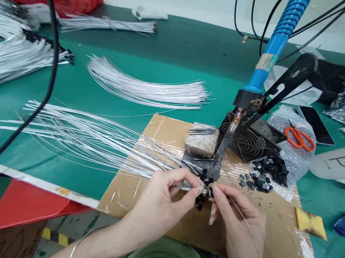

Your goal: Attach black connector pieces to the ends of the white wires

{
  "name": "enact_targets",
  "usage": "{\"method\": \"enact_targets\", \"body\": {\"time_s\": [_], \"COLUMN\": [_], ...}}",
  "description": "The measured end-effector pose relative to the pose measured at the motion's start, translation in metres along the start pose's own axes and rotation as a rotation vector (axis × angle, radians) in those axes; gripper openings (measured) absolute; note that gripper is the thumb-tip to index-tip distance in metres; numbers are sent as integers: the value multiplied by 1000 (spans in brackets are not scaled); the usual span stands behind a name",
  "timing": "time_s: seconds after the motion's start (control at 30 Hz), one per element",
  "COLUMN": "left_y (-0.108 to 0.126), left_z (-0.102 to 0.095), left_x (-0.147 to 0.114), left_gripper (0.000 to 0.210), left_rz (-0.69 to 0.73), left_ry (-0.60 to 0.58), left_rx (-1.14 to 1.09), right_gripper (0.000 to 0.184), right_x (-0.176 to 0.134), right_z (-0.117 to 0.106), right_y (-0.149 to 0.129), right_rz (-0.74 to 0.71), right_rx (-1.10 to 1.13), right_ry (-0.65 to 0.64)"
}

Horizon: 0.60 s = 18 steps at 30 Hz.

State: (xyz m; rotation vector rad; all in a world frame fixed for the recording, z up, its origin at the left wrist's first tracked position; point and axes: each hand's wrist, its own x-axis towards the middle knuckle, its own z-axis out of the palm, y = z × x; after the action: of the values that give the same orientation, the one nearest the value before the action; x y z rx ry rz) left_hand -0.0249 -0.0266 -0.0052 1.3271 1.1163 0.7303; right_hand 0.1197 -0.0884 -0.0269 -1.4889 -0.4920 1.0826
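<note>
– Firstly, what is obscured at the work point?
– Most of the small black-and-silver connector (pixel 210 192). Fingertips cover its sides, so its joint cannot be verified. Dark pieces (pixel 199 204) beside it are partly hidden by the left hand (pixel 164 196), and both arms are cut off by the lower edge.
– Condition of the connector?
– Dark at the right end, shiny toward the left; finer detail is too small to read. It sits between the two hands, above the brown cardboard (pixel 280 225).
– State of the fingers?
– Left thumb and forefinger are pinched together on the connector. Those of the right hand (pixel 239 213) are closed on a thin wire (pixel 245 219), its tail crossing the palm; the exact contact is hidden.
– Adjacent items?
– White cables (pixel 107 140) fan out leftward, passing behind a black cord (pixel 54 55).
</note>
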Motion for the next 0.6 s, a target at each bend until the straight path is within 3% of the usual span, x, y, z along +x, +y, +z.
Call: {"method": "enact_targets", "body": {"time_s": [0.23,0.43,0.6], "left_y": [6,8,8], "left_z": [0,-2,-1], "left_x": [2,2,3], "left_gripper": [17,18,18], "left_rz": [-27,-61,-63], "left_ry": [-54,-69,-55], "left_rx": [-78,-106,-118], "right_gripper": [17,14,10], "right_x": [-7,-5,7], "right_z": [14,12,-1], "right_y": [-6,-2,12], "right_rz": [59,39,-102], "right_rx": [63,77,32], "right_ry": [40,30,-114]}}
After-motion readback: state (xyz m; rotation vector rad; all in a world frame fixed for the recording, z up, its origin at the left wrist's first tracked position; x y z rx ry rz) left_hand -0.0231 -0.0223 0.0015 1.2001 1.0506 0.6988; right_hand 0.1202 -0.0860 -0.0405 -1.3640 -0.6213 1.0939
